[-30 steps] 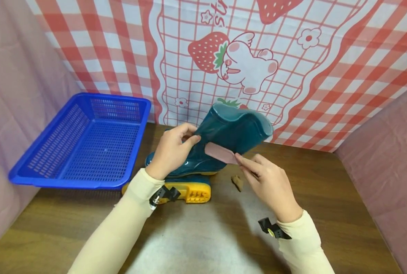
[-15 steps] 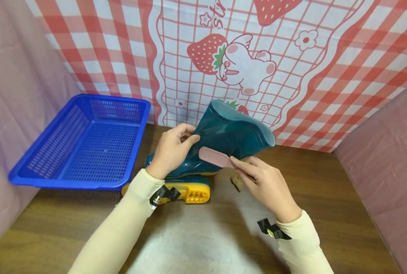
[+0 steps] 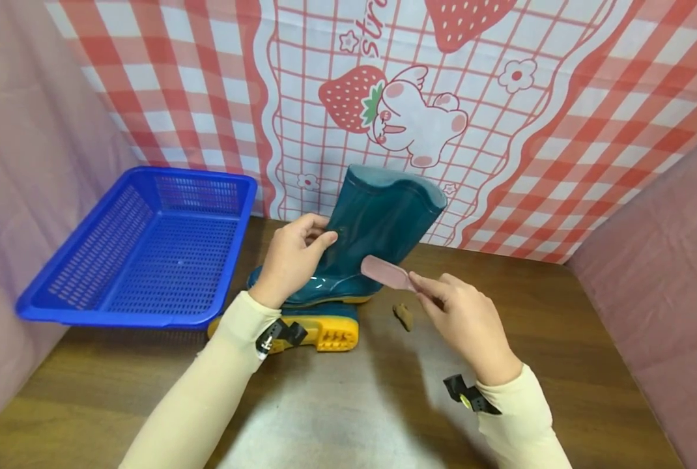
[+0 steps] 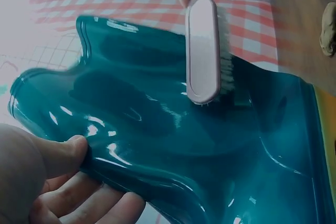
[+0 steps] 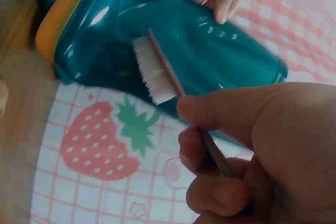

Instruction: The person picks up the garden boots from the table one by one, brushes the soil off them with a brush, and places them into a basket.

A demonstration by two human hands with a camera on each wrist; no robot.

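Observation:
A teal rubber boot (image 3: 378,221) stands tilted with its wavy top leaning to the right. My left hand (image 3: 292,257) grips the front of its shaft, thumb on the near side and fingers behind, as the left wrist view shows. In my right hand (image 3: 466,319) is the handle of a pink brush (image 3: 385,272). White bristles (image 5: 153,71) face the boot's side and lie against the lower shaft near the ankle in the right wrist view. A second boot (image 3: 325,331) lies on its side in front, its yellow sole towards me, partly hidden by my left wrist.
A blue plastic basket (image 3: 178,260) with slotted walls stands at the left, close to the boots. A small brown lump (image 3: 403,316) lies on the wooden table (image 3: 559,339) right of the boots. A red checked cloth (image 3: 208,98) hangs behind, with pink curtains at both sides.
The boot's top swings right and down, then back up and left. The brush slides down-left along the shaft, then shifts right. My left hand keeps its grip.

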